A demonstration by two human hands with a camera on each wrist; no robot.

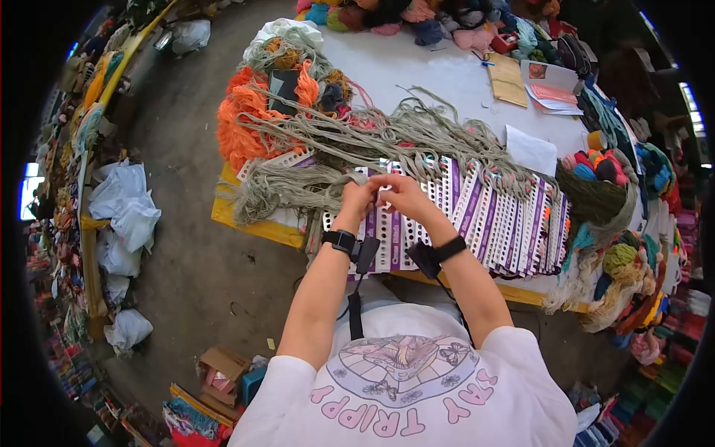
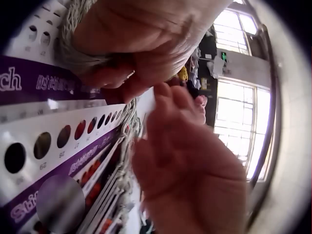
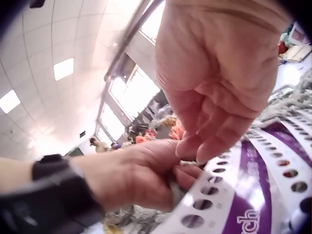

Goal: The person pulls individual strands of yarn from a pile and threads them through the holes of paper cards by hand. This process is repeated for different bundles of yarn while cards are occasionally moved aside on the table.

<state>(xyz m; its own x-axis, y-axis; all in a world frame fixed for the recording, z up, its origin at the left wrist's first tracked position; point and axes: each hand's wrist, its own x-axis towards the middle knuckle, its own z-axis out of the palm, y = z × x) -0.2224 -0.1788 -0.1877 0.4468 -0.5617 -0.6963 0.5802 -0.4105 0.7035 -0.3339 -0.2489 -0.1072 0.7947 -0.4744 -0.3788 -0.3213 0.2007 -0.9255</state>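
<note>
Grey-green yarn [image 1: 298, 186] lies in a thick hank left of the hands. My left hand [image 1: 357, 203] grips its end; in the left wrist view, strands [image 2: 73, 44] loop round the left hand [image 2: 141, 29], its fingertips pinched together. Beside it the right hand [image 1: 408, 200] bends its fingers towards the left fingertips. In the right wrist view the right hand's [image 3: 219, 63] fingertips meet close to the left hand [image 3: 136, 170]; whether a strand is between them is hidden. Under both hands lie white and purple punched cards [image 1: 396, 238], with yarn tied through holes of those further right.
Long grey-green strands [image 1: 357, 134] cross the table [image 1: 424, 67] behind the cards. Orange yarn [image 1: 242, 127] with a dark phone [image 1: 283, 89] on it sits back left. A brown envelope [image 1: 508, 78] and white paper [image 1: 530, 149] lie back right, near multicoloured yarn piles [image 1: 596, 165].
</note>
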